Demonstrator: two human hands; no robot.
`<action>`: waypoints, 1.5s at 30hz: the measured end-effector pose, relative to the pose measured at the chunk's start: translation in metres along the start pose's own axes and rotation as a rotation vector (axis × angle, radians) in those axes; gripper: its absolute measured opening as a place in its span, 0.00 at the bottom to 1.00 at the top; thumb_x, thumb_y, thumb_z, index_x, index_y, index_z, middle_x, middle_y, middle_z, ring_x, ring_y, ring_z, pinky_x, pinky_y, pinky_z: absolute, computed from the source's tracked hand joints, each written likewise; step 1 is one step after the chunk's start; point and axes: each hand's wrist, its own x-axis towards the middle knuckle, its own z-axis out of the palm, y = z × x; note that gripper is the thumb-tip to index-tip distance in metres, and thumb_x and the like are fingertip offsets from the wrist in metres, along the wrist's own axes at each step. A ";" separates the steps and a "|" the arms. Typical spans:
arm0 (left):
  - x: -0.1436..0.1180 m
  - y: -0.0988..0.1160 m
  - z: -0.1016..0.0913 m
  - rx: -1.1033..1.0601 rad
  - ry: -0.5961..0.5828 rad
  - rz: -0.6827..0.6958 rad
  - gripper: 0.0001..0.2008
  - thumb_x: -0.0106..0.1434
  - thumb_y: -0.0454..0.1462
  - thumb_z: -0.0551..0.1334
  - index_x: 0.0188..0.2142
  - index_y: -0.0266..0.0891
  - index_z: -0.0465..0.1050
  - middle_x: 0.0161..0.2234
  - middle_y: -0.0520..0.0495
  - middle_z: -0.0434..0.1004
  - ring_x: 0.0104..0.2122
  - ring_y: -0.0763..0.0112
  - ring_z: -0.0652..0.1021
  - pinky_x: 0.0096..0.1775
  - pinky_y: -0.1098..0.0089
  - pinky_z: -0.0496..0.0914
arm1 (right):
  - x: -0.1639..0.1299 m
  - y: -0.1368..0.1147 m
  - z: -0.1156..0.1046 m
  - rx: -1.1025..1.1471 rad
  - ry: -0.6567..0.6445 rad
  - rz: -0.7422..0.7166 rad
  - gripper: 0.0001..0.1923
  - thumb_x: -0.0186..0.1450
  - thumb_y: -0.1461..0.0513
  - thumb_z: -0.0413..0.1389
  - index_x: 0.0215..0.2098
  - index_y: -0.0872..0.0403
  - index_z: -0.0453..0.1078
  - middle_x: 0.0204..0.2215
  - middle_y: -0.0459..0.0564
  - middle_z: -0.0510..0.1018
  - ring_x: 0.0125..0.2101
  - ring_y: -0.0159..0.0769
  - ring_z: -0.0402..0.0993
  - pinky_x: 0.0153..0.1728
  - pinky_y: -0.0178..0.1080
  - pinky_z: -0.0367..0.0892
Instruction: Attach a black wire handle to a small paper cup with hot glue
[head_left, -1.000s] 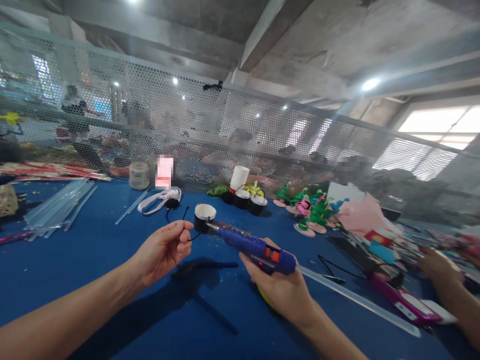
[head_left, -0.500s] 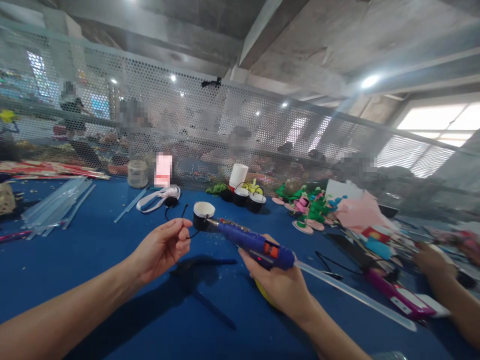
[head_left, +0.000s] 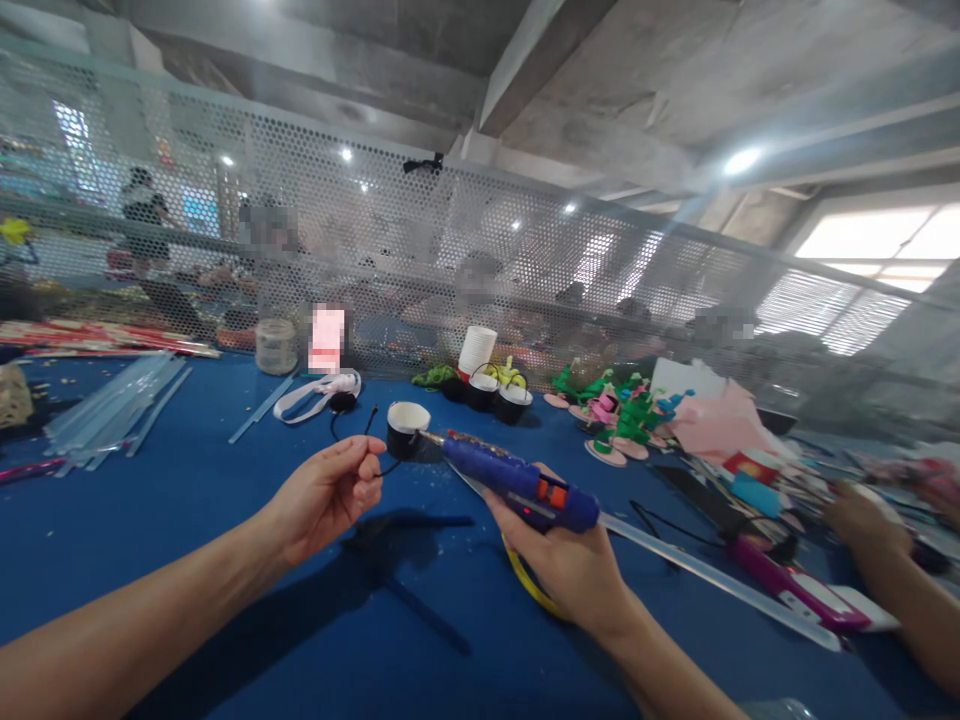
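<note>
My left hand (head_left: 330, 495) is closed in a pinch on a thin black cord (head_left: 388, 470), which runs toward a small cup. That cup (head_left: 407, 440), black outside and white inside, stands upright on the blue table (head_left: 300, 640) just beyond my fingertips. My right hand (head_left: 562, 560) is wrapped round a blue hot glue gun (head_left: 525, 485) with orange marks and a lit red light. Its nozzle points left, close to the cup's right side; whether they touch I cannot tell. From the gun's back sticks a long clear glue stick (head_left: 724, 580).
Behind stand stacked white paper cups (head_left: 477, 350), small black cups (head_left: 514, 403) and a jar (head_left: 276, 347). Loose glue sticks (head_left: 112, 410) lie left. Green and pink figures (head_left: 611, 415) and a purple tool (head_left: 787, 590) lie right, near another person's hand (head_left: 870, 520). A perforated screen (head_left: 412, 240) closes the back.
The glue gun and my right hand have shifted slightly right, drawing the nozzle back from the cup's side. My left hand and the cup stay almost where they were.
</note>
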 end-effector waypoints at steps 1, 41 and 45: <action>0.000 0.000 -0.001 0.002 -0.004 0.000 0.11 0.59 0.29 0.48 0.27 0.30 0.68 0.16 0.52 0.62 0.15 0.83 0.62 0.18 0.80 0.59 | -0.001 0.000 0.000 0.003 0.003 0.005 0.10 0.56 0.60 0.48 0.30 0.53 0.70 0.16 0.45 0.70 0.21 0.33 0.68 0.28 0.36 0.65; 0.000 0.001 -0.001 0.004 -0.021 0.008 0.09 0.59 0.30 0.50 0.27 0.30 0.67 0.16 0.53 0.61 0.14 0.83 0.62 0.17 0.80 0.58 | 0.003 -0.016 0.004 0.259 -0.002 0.196 0.08 0.55 0.59 0.50 0.23 0.54 0.67 0.16 0.45 0.66 0.18 0.30 0.62 0.20 0.34 0.63; -0.001 0.001 0.000 0.007 -0.008 0.008 0.10 0.59 0.30 0.49 0.27 0.30 0.67 0.16 0.53 0.61 0.15 0.83 0.62 0.17 0.80 0.59 | 0.001 -0.016 0.007 0.322 -0.002 0.223 0.06 0.55 0.60 0.51 0.23 0.54 0.65 0.17 0.44 0.66 0.18 0.29 0.63 0.21 0.33 0.64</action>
